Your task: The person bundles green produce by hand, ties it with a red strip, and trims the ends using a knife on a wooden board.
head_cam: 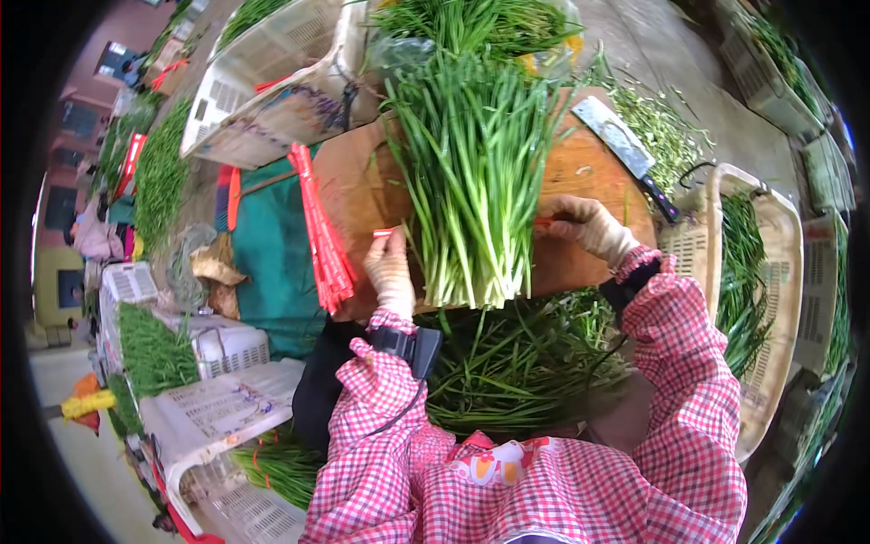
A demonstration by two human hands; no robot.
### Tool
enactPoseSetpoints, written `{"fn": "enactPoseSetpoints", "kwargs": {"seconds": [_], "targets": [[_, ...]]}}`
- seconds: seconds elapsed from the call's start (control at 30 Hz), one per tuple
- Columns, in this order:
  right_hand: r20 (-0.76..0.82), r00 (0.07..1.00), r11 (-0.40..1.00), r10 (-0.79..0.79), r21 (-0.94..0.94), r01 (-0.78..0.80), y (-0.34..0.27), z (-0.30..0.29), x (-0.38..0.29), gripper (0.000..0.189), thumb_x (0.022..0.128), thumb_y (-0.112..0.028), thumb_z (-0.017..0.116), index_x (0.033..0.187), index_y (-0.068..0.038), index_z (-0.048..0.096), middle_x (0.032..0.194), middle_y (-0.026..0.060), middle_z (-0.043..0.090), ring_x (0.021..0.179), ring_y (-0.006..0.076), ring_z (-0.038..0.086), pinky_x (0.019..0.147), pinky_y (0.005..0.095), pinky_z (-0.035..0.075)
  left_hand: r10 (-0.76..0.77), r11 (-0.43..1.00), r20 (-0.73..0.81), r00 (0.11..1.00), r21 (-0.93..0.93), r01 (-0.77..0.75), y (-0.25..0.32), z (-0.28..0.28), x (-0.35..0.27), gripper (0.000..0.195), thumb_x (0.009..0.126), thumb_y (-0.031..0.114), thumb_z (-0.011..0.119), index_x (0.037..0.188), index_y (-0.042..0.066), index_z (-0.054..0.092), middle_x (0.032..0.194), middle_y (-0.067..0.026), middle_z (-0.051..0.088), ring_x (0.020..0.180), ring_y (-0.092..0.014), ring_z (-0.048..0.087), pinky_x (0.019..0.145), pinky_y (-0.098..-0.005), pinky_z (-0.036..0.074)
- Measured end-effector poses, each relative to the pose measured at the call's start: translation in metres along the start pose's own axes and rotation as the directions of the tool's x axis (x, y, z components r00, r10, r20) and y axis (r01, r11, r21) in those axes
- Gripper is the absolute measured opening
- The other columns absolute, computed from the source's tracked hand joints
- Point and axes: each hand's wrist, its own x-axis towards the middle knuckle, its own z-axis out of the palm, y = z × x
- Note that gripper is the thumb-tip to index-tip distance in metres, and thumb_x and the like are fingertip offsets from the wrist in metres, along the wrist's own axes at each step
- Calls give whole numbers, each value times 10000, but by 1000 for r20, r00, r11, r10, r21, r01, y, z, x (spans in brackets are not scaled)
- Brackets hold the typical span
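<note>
A thick bunch of Chinese chives (479, 197) lies on the wooden board (588, 173), its trimmed pale ends towards me. At its left side my left hand (390, 272), in a cream glove, pinches the end of a red printed strip (383, 232). On the other side my right hand (588, 228), gloved alike, holds a red strip end (544, 222) between thumb and fingers. Whether both ends belong to one strip under the bunch is hidden. A bundle of red strips (319, 234) rests along the board's left edge. At the upper right lies a cleaver (614, 136) with a black handle.
Loose chive leaves (516, 374) fill the space below the board. White plastic crates stand at upper left (272, 122), lower left (224, 401) and right (781, 285). More chives (469, 24) lie beyond the board, and trimmings (659, 122) cover the floor beside it.
</note>
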Motion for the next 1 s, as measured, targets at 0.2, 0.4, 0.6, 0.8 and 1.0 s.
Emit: {"fn": "enactPoseSetpoints", "kwargs": {"seconds": [0.2,0.4,0.6,0.8,1.0], "targets": [[-73,997,998,38,-37,-41,13,-10,-1,114,863,-62,674,972,-33,655,858,13,672,779,94,609,708,254,504,-22,999,20,1000,50,21,5,-7,2,124,853,146,681,835,24,670,746,69,573,694,-44,440,645,-239,394],[-3,997,995,76,-68,-77,-28,24,19,96,865,-118,690,895,-40,643,754,5,648,658,92,595,587,254,489,-84,996,107,991,-20,87,32,-10,7,72,825,100,706,797,39,678,735,74,591,662,-36,465,625,-215,393],[123,980,928,159,-356,-106,-66,82,45,129,861,-150,691,928,-46,655,715,-1,621,626,81,565,563,252,475,-30,969,332,943,242,-54,72,-3,14,101,833,96,685,798,2,679,685,53,589,652,-37,462,604,-246,413],[169,970,923,174,-372,-101,-67,146,49,74,856,-72,651,921,-35,649,685,-3,597,591,80,552,542,250,467,-133,757,409,903,629,-173,138,-21,20,115,825,94,665,745,13,683,630,-22,630,608,-74,518,573,-310,462],[151,985,896,-86,-420,143,-37,211,29,105,806,-82,675,894,-33,645,723,140,623,668,227,586,666,357,476,-169,168,173,970,975,-145,137,-52,27,174,748,238,717,841,91,726,822,-131,694,770,-278,672,723,-360,537]]}}
